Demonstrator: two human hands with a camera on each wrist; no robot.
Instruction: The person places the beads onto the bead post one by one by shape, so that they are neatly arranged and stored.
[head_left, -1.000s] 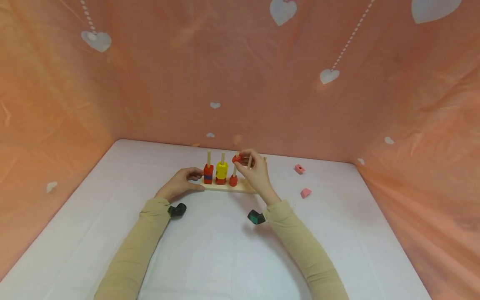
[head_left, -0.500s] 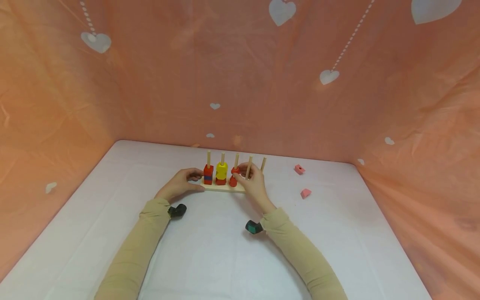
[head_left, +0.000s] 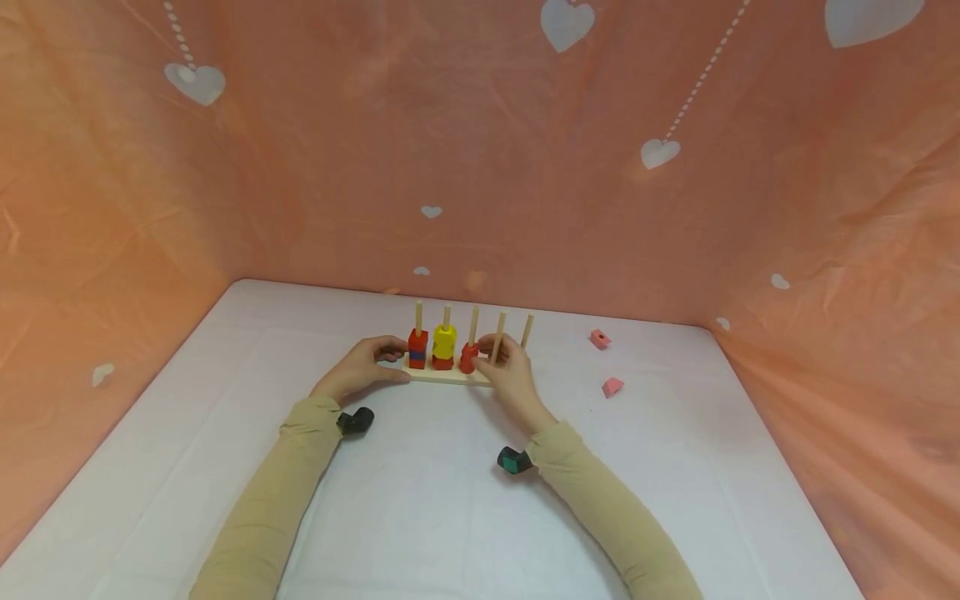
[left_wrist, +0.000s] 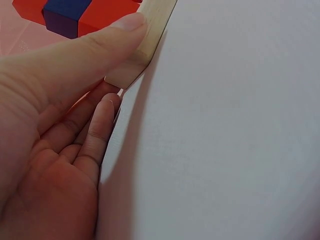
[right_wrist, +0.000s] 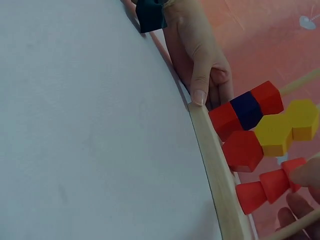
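Note:
A wooden peg board (head_left: 446,377) stands at the back of the table, with several upright pegs. My left hand (head_left: 363,367) holds its left end, thumb (left_wrist: 107,42) on the front edge and fingers around behind. Beside that hand, the first peg bears red and blue blocks (head_left: 417,354); the second has yellow blocks (head_left: 444,342) over a red hexagonal one (right_wrist: 243,150). On the third peg, tapered red blocks (right_wrist: 275,185) are stacked. My right hand (head_left: 513,375) pinches the top red block (right_wrist: 292,166) between thumb and fingers. The two right-hand pegs are bare.
Two pink blocks lie to the right of the board, one farther back (head_left: 600,338) and one nearer (head_left: 612,387). A white cloth (head_left: 420,517) covers the table. Pink curtain (head_left: 480,167) with white hearts hangs behind and at both sides.
My right hand has come down along the third peg, bringing the red block from the peg's top onto the red ones below. The left hand stays at the board's end.

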